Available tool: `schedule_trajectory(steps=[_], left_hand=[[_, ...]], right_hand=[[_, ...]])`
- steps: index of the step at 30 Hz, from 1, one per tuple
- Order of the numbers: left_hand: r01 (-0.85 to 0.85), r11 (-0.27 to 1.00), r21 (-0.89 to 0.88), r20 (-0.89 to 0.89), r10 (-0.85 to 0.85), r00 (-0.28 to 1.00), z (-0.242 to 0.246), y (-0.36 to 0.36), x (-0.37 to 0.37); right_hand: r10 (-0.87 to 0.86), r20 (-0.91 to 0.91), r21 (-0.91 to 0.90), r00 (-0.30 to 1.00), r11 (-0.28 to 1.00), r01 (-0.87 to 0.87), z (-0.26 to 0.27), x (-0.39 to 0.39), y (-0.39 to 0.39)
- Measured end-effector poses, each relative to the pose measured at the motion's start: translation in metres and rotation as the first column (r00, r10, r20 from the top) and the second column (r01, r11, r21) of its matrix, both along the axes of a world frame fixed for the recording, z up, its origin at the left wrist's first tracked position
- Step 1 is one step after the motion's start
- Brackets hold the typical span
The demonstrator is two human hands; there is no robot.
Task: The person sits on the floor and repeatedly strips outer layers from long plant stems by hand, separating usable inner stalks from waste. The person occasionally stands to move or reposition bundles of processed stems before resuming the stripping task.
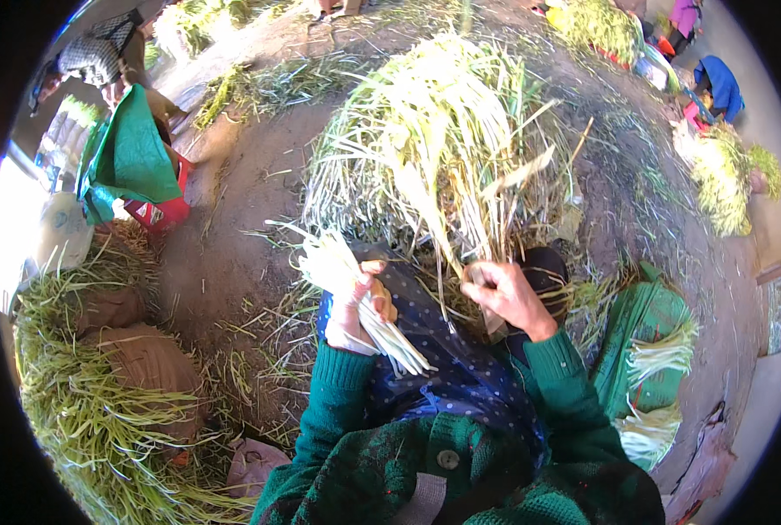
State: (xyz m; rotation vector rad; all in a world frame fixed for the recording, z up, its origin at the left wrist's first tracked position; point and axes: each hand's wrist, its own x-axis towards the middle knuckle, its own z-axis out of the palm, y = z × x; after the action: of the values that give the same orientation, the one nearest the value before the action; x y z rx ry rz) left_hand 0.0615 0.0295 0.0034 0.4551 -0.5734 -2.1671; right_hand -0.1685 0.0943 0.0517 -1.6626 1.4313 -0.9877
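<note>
My left hand [370, 295] is closed around a bunch of trimmed, pale stalks [395, 338], probably garlic greens; their white ends point down over my lap. In front of my knees rises a large heap of untrimmed leafy stalks [443, 131], brightly sunlit on top. My right hand [505, 292] is at the heap's near edge, its fingers curled on the lower end of a yellowish stalk [444, 233]. A dark blue dotted plastic apron [429, 387] covers my lap beneath both hands.
Green leaves and brown sacks [154, 367] are piled at left. At right, white-ended bunches [659, 354] lie on a green sack [640, 315]. A red crate [167, 210] stands under green sheeting [137, 151]. People [95, 59] are at far left and far right. Leaf scraps litter the floor.
</note>
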Motion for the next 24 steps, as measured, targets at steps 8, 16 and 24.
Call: schedule_trajectory(steps=[8, 16, 24], left_hand=[[-0.088, 0.993, -0.079, 0.298, 0.108, 0.949, 0.010, -0.008, -0.027], [0.017, 0.988, 0.156, 0.165, -0.043, 0.985, 0.002, -0.014, -0.049], [-0.031, 0.998, -0.048, 0.215, 0.040, 0.976, 0.014, -0.013, -0.064]], right_hand=[[-0.025, 0.107, 0.168, 0.994, 0.986, 0.007, -0.014, 0.029, 0.014], [0.071, 0.042, 0.206, 0.997, 0.975, -0.078, -0.025, 0.015, 0.017], [-0.213, 0.167, 0.113, 0.963, 0.974, 0.196, 0.017, 0.031, -0.037]])
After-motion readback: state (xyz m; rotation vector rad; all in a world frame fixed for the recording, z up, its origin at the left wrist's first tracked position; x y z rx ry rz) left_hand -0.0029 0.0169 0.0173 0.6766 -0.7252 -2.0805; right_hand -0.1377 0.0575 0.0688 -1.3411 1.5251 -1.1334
